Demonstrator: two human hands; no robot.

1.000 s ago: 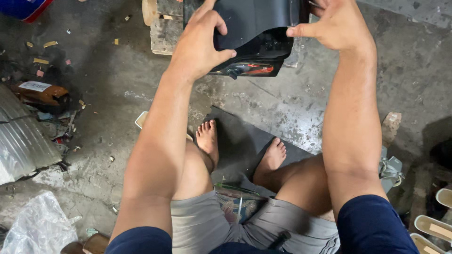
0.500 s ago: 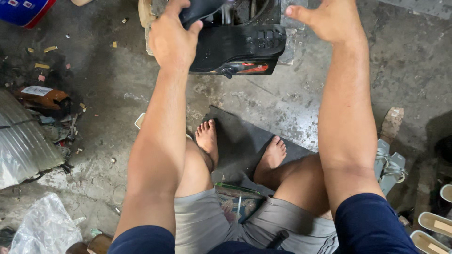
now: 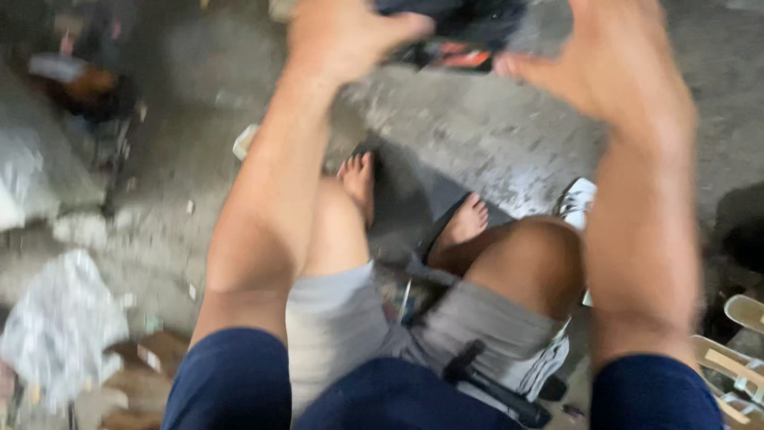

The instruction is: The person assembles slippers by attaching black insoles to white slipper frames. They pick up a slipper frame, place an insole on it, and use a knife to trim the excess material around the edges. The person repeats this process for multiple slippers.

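The picture is motion-blurred. I sit over a concrete floor with both arms stretched forward. My left hand (image 3: 342,36) grips a black moulded piece (image 3: 458,20) with a red-orange patch (image 3: 461,57), at the top edge of the head view; most of the piece is cut off by the frame. My right hand (image 3: 609,68) hovers just right of it with fingers spread, its fingertips close to the piece's lower right corner; contact cannot be made out. My bare feet (image 3: 362,179) rest on a dark mat (image 3: 414,207) below.
A crumpled plastic bag (image 3: 64,326) and a cardboard box (image 3: 151,358) lie at lower left. Scrap and a brown object (image 3: 87,87) sit at upper left. A white shoe (image 3: 577,199) and pale sandals (image 3: 740,334) are on the right.
The black piece has shifted up to the frame's top edge. My right hand has come off its edge and spread open. The view has swung and blurred.
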